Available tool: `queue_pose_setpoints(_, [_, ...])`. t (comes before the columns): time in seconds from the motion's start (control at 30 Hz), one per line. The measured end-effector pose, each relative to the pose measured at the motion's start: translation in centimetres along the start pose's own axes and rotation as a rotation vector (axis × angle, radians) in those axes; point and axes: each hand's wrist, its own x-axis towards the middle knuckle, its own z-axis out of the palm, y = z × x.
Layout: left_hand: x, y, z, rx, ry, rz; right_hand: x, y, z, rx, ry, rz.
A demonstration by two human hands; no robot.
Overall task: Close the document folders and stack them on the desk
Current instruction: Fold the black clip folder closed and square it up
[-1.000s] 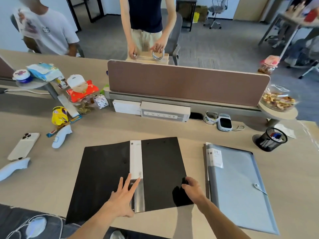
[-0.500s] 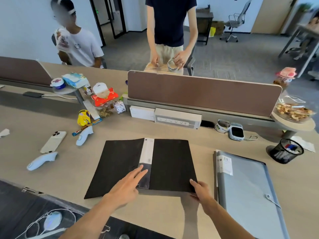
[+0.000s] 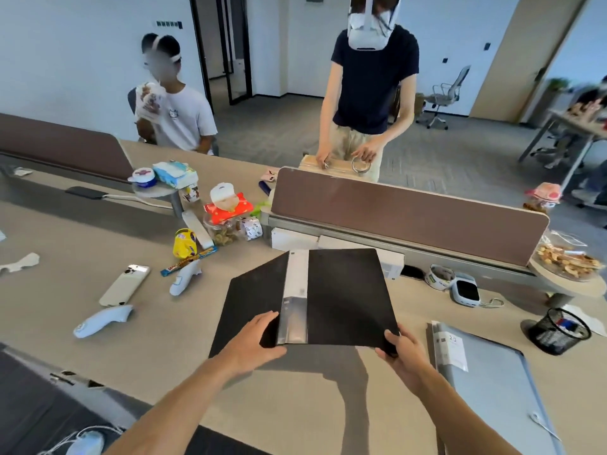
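Both hands have hold of the black folder (image 3: 341,297), which hangs open and clear of the tabletop (image 3: 295,408) at its near edge, a shadow showing beneath it. The left hand (image 3: 259,339) is curled round the near edge just left of the pale spine (image 3: 295,290), fingers wrapped under. The right hand (image 3: 402,353) pinches the near right corner, fingers bent over the cover's edge.

The spine runs from near to far and sits between the two hands, closer to the left one. The right cover is held roughly level, while the left cover slopes down and away to the left; whether its far corner touches the tabletop cannot be told. Closing looks to turn on that axis: one cover has to swing across the spine onto the other. The right hand, out at the free corner, seems better placed to fold.

The grey folder (image 3: 492,389) lies flat and shut on the tabletop just right of the right hand, its long side also near to far. It makes the likely base for the stack.
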Motion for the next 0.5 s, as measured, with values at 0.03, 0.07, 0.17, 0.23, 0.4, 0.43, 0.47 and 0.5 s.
queue_pose_setpoints(0.03, [0.2,-0.1,-0.8,-0.128,-0.024,-0.021,0.0,-0.2,0.6,0.000,-0.002,-0.015])
queue_pose_setpoints(0.07, [0.6,0.0,-1.5,-0.254,-0.037,-0.037,-0.2,-0.5,1.3,0.001,-0.006,-0.033])
queue_pose_setpoints(0.17, [2.1,0.8,-3.5,-0.619,-0.009,-0.040,-0.9,-1.4,3.4,0.004,-0.051,-0.095])
queue_pose_setpoints(0.23, [3.2,1.7,-5.0,-0.783,0.024,-0.078,-1.6,-1.9,5.1,-0.025,-0.085,-0.134])
queue_pose_setpoints(0.4, [5.5,1.4,-7.2,-0.953,0.114,-0.192,-2.5,-1.8,7.6,-0.271,-0.140,-0.276])
queue_pose_setpoints(0.43, [5.8,0.8,-7.3,-0.978,0.113,-0.191,-2.6,-1.7,7.9,-0.326,-0.136,-0.309])
queue_pose_setpoints(0.47, [5.8,0.4,-7.4,-1.010,0.099,-0.193,-2.8,-1.5,8.1,-0.395,-0.129,-0.342])
queue_pose_setpoints(0.5, [5.9,0.0,-7.4,-1.049,0.079,-0.193,-2.9,-1.3,8.4,-0.452,-0.110,-0.370])
